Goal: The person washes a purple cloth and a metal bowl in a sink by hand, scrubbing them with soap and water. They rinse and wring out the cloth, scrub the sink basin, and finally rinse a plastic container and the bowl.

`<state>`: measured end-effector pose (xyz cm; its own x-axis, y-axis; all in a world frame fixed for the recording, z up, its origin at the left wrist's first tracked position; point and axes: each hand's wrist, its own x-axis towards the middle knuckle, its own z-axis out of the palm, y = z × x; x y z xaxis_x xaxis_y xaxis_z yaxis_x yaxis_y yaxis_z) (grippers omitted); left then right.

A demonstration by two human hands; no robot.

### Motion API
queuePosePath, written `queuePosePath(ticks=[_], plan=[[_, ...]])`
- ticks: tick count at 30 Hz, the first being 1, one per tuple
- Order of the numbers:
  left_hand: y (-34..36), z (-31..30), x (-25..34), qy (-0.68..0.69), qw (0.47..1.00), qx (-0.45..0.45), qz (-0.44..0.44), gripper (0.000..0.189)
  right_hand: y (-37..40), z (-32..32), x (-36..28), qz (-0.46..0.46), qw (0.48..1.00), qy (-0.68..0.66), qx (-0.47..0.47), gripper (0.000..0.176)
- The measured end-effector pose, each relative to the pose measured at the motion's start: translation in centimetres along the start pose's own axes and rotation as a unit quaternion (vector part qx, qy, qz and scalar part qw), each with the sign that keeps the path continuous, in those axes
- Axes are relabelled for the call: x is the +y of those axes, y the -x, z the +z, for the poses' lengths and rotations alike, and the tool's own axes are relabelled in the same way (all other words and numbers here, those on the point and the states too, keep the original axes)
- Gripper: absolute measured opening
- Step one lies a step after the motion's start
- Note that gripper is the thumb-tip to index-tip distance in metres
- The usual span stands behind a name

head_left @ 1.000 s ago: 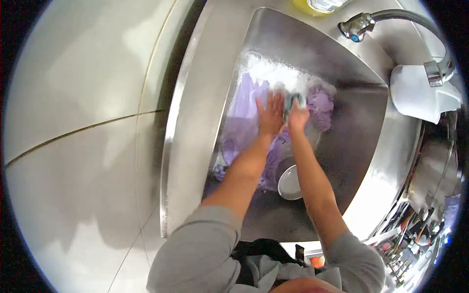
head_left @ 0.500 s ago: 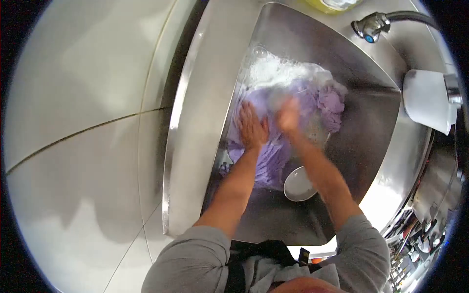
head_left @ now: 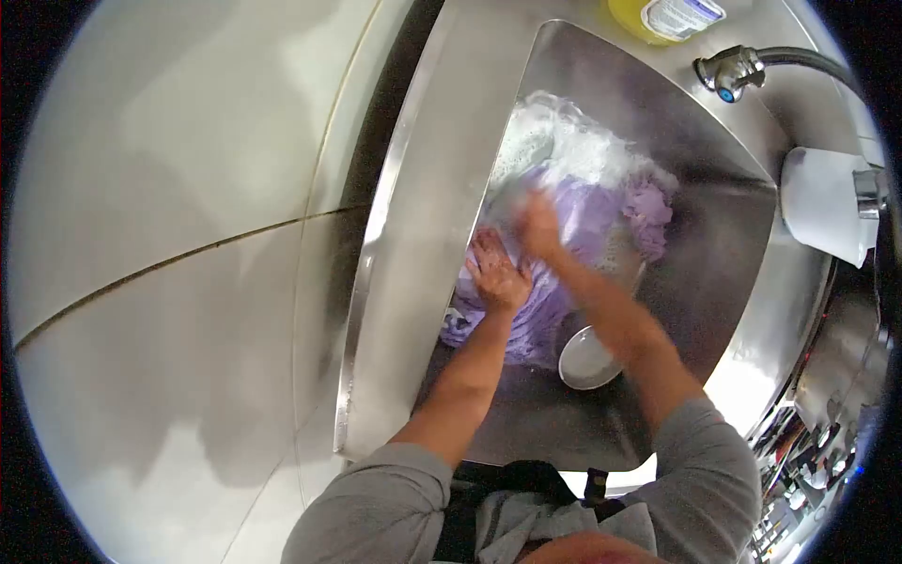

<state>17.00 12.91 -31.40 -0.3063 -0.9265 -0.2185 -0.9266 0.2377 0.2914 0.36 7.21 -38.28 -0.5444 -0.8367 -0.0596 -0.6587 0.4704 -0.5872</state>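
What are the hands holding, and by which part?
The left hand clutches the purple cloth at its near edge; the right hand is too blurred to tell.

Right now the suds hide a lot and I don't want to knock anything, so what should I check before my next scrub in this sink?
1. Left hand on the cloth: ok. The left hand presses the purple cloth, fingers curled into it.
2. Right hand grip: cannot tell. The right hand is blurred.
3. Cloth inside the basin: ok. It lies within the sink walls.
4. Tap off: ok. No stream shows below the tap.
5. Dish clear of arms: not ok. The white dish sits right beneath the right forearm.
6. Anything under the suds: cannot tell.
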Motion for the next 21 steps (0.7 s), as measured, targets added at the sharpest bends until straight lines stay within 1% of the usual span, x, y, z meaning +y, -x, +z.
queuePosePath(ticks=[1, 3, 5, 6, 7, 8, 9, 10, 11, 12, 13, 14, 15, 17, 18, 19, 20, 21], plan=[[0.1, 0.0, 0.2, -0.013, 1.0, 0.002, 0.01, 0.08, 2.5, -1.2, -0.6, -0.105, 0.989, 0.069, -0.083, 0.05], [0.2, -0.1, 0.0, -0.005, 1.0, 0.019, 0.012, 0.079, 1.4, -4.1, -0.4, -0.174, 0.96, 0.184, -0.116, 0.06], [-0.1, -0.4, 1.1, 0.0, 1.0, 0.009, -0.026, 0.076, -1.9, -10.2, -2.2, -0.039, 0.98, 0.175, -0.09, 0.059], [-0.8, -0.6, 2.0, -0.031, 0.999, 0.026, -0.006, 0.07, -1.7, -10.1, -0.3, -0.064, 0.98, 0.187, -0.012, 0.046], [-2.8, -1.5, 3.1, -0.017, 1.0, -0.002, 0.018, 0.068, -1.2, -10.7, 0.3, -0.062, 0.978, 0.198, -0.012, 0.046], [-5.5, -2.1, 4.0, -0.002, 0.999, -0.031, 0.041, 0.066, -0.1, -11.3, 0.3, -0.002, 0.996, 0.063, 0.057, 0.037], [-8.9, -1.0, 4.5, 0.01, 0.997, 0.019, 0.077, 0.062, 1.4, -11.9, 0.1, 0.056, 0.988, -0.075, 0.123, 0.029], [-11.7, 0.5, 5.3, 0.024, 0.99, 0.077, 0.115, 0.059, 2.4, -13.2, -0.1, 0.138, 0.966, -0.186, 0.117, 0.028], [-11.3, 1.6, 6.8, 0.034, 0.99, 0.075, 0.118, 0.059, 3.6, -14.5, 0.3, 0.137, 0.967, -0.177, 0.121, 0.028], [-11.1, 2.5, 8.5, -0.035, 0.984, 0.075, 0.155, 0.057, 4.2, -15.2, 0.8, 0.149, 0.956, -0.195, 0.159, 0.026], [-10.8, 1.9, 9.4, -0.11, 0.973, 0.074, 0.191, 0.056, 4.8, -15.7, -0.2, 0.162, 0.942, -0.219, 0.193, 0.023], [-8.8, 1.4, 9.5, 0.004, 0.943, 0.019, 0.332, 0.052, 5.8, -16.3, -1.1, 0.21, 0.919, -0.281, 0.179, 0.023], [-9.5, 1.3, 9.6, 0.002, 0.943, 0.019, 0.333, 0.052, 5.5, -16.5, -0.9, 0.21, 0.918, -0.283, 0.179, 0.023], [-12.5, 1.6, 9.0, -0.142, 0.931, -0.014, 0.336, 0.049, 6.1, -16.8, 0.0, 0.245, 0.877, -0.38, 0.164, 0.023], [-15.3, -0.5, 9.3, -0.054, 0.951, -0.088, 0.292, 0.051, 6.9, -17.2, 0.5, 0.253, 0.877, -0.375, 0.16, 0.023], [-17.7, -0.8, 9.0, -0.036, 0.967, -0.107, 0.227, 0.053, 6.3, -17.5, 0.9, 0.225, 0.904, -0.331, 0.15, 0.026], [-17.7, 0.0, 8.8, -0.041, 0.976, -0.003, 0.213, 0.054, 5.5, -17.8, 1.0, 0.198, 0.925, -0.291, 0.145, 0.029], [-17.1, 0.7, 8.0, -0.047, 0.975, 0.098, 0.196, 0.056, 5.3, -17.0, 1.2, 0.198, 0.924, -0.296, 0.143, 0.029]])
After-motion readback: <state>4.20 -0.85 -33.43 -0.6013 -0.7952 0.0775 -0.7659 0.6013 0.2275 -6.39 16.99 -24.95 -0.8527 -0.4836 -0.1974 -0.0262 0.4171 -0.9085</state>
